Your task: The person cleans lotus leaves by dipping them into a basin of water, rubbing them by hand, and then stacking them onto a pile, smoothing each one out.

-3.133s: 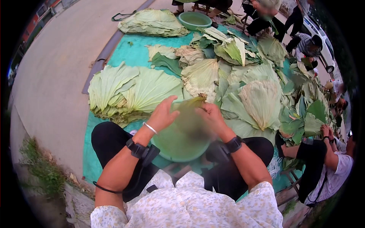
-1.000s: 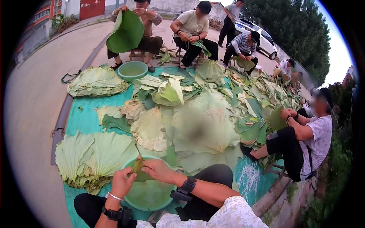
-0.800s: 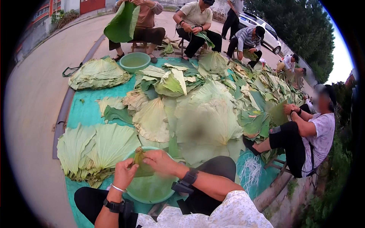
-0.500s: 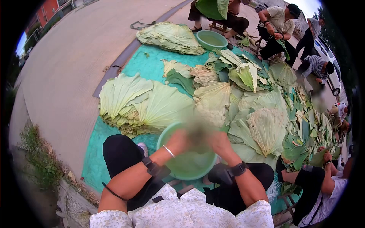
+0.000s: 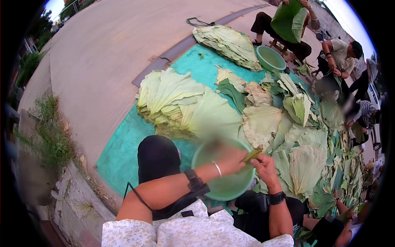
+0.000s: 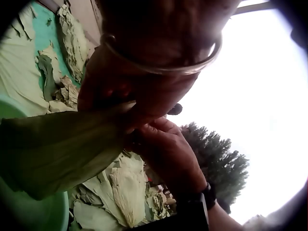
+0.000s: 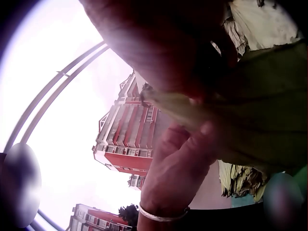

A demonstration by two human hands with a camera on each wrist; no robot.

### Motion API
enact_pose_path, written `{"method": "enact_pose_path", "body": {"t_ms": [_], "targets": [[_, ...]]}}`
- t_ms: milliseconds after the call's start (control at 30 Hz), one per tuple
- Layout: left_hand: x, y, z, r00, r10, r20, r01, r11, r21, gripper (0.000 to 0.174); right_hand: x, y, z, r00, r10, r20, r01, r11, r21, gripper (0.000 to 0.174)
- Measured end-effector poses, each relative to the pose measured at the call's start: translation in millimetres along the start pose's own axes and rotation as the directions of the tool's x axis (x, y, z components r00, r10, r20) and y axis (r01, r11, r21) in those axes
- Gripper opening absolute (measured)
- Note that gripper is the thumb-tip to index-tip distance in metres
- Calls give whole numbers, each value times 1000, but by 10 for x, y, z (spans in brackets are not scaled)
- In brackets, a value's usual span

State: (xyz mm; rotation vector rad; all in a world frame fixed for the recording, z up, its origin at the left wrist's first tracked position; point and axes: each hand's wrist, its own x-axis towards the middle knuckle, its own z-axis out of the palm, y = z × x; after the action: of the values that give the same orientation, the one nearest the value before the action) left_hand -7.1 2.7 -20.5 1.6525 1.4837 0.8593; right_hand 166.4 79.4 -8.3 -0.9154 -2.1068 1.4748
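Note:
A folded lotus leaf [image 5: 252,154] is held over the right side of a green basin [image 5: 199,175], its narrow stem end pointing up and to the right. My left hand [image 5: 230,160], with a bracelet at the wrist, grips the leaf just behind that end. Close beside it, my right hand [image 5: 266,169] pinches the same part between thumb and fingers. In the left wrist view the broad part of the leaf [image 6: 57,149] spreads out over the basin. From the right wrist, the brown stem tip [image 7: 145,95] sticks out between both hands.
A tall stack of pale leaves [image 5: 177,103] lies beyond the basin on a teal sheet [image 5: 119,152]. Loose leaves [image 5: 304,164] cover the right side. Farther off are another leaf stack [image 5: 226,43], a second basin [image 5: 270,58] and several seated people.
The head view swings to the right and back to the left. Both hands keep hold of the leaf throughout, and now stand over the basin's right side in the head view.

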Motion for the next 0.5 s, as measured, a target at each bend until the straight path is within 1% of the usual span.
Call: {"method": "enact_pose_path", "body": {"t_ms": [67,100,133,167,200,233,267,300,333,367,400,467,500], "targets": [[-4,-43,66,999,-7,-32,7,1000,-13,16,8,0,50,999,-7,32,7,1000,4,16],[-3,-39,74,998,-12,-56,10,1000,-24,16,17,-14,85,994,-40,-100,33,997,-69,23],[1,-36,76,998,-9,-59,7,1000,-28,16,23,-36,117,970,-83,-228,51,988,-144,31],[5,-35,78,995,-27,-98,22,999,-47,15,19,-82,146,971,-85,-225,52,987,-149,31],[10,-18,63,989,-45,-139,36,997,-65,14,10,-143,171,935,-98,-342,22,976,-219,34],[15,1,49,988,-44,-146,35,997,-68,14,4,-180,187,884,-120,-451,-14,959,-282,39],[23,22,29,988,-71,-140,67,997,-32,14,-2,-145,206,886,-126,-447,-9,958,-287,39],[34,36,11,986,-98,-136,100,995,4,13,-2,-136,245,934,45,-354,-71,996,-59,46],[42,8,49,985,-98,-143,99,995,1,13,4,-146,273,956,196,-219,-163,973,161,54],[47,-39,119,982,-40,-183,54,996,70,13,-30,-175,350,956,232,-179,-188,955,230,60],[43,-24,121,976,19,-217,13,990,142,12,-18,-191,417,957,230,-176,-188,956,226,60],[54,-5,114,977,-2,-213,31,991,132,12,-4,-178,499,952,246,-180,-179,930,320,58],[56,7,106,978,-23,-208,50,991,124,12,10,-166,507,952,246,-179,-181,931,316,58]]}}
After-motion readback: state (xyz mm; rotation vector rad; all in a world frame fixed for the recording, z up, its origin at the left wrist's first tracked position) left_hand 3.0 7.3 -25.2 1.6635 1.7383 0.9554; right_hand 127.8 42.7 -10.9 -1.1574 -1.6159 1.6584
